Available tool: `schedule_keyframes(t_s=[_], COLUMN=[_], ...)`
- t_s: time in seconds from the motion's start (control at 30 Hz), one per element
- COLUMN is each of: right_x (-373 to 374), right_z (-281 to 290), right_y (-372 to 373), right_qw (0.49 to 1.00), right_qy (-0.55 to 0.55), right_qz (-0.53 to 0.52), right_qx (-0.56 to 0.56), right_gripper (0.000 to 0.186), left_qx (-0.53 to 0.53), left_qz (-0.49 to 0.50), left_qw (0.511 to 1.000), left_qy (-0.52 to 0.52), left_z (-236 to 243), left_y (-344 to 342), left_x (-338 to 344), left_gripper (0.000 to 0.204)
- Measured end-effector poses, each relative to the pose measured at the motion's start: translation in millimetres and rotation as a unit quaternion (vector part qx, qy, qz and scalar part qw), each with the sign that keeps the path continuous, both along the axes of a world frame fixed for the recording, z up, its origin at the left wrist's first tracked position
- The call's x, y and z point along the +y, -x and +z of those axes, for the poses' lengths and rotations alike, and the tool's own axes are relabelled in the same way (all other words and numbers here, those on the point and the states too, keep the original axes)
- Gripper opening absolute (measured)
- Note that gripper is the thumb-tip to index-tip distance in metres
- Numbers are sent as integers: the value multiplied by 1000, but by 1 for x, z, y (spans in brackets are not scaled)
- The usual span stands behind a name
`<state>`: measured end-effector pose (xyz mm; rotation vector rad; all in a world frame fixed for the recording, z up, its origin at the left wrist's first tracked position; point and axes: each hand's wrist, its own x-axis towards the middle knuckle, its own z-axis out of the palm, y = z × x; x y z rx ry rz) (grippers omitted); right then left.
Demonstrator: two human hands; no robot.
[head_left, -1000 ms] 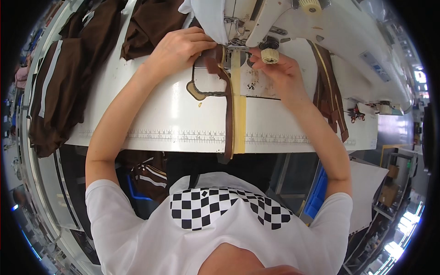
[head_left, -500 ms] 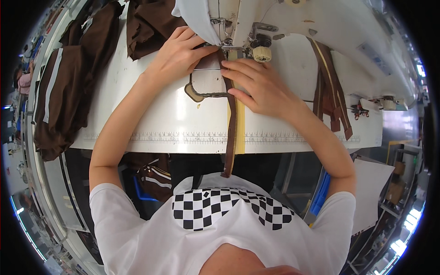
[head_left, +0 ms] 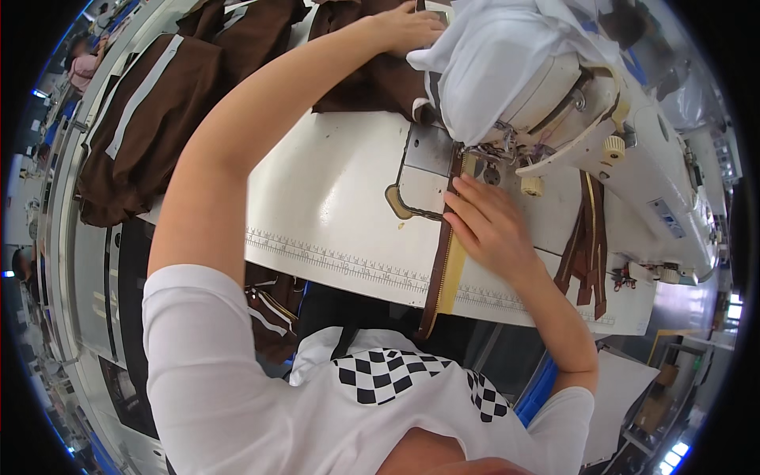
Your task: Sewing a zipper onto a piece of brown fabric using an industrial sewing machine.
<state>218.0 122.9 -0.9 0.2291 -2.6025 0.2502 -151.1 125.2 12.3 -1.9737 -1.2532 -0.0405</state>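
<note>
A brown zipper tape (head_left: 440, 273) with gold teeth runs from beneath the needle area of the white sewing machine (head_left: 554, 103) down over the table's front edge. My right hand (head_left: 492, 226) lies on the tape just in front of the machine, fingers stretched out flat. Reaching to the far side, my left hand (head_left: 405, 30) is over brown fabric (head_left: 368, 75) beside the machine head; its fingers are extended, and their contact with the cloth is partly hidden. White cloth (head_left: 483, 63) is draped over the machine head.
Brown garment pieces with a white stripe (head_left: 146, 95) are heaped at the left of the table. Several brown zipper strips (head_left: 590, 245) lie at the right under the machine arm. A printed ruler scale (head_left: 340, 257) runs along the front edge. A yellow strip (head_left: 456, 281) lies beside the tape.
My left hand has left the zipper by the needle and moved far forward to the brown fabric. My right hand stays on the tape. The view has turned and shifted.
</note>
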Motion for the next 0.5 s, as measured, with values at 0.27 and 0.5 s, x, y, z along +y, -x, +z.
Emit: schedule_keyframes(t_s=[0.27, 0.5], right_x=[-3, -11], right_z=[-1, 1], right_y=[-6, -11], right_qw=[1000, 996], right_qy=[2, -32], right_qz=[8, -53], right_qx=[16, 67], right_gripper=[26, 27], left_qx=[-97, -44], left_qz=[99, 373], left_qw=[990, 910], left_qy=[-37, 177], left_z=[139, 116], left_y=[18, -201], left_x=[-64, -201], left_gripper=[13, 14])
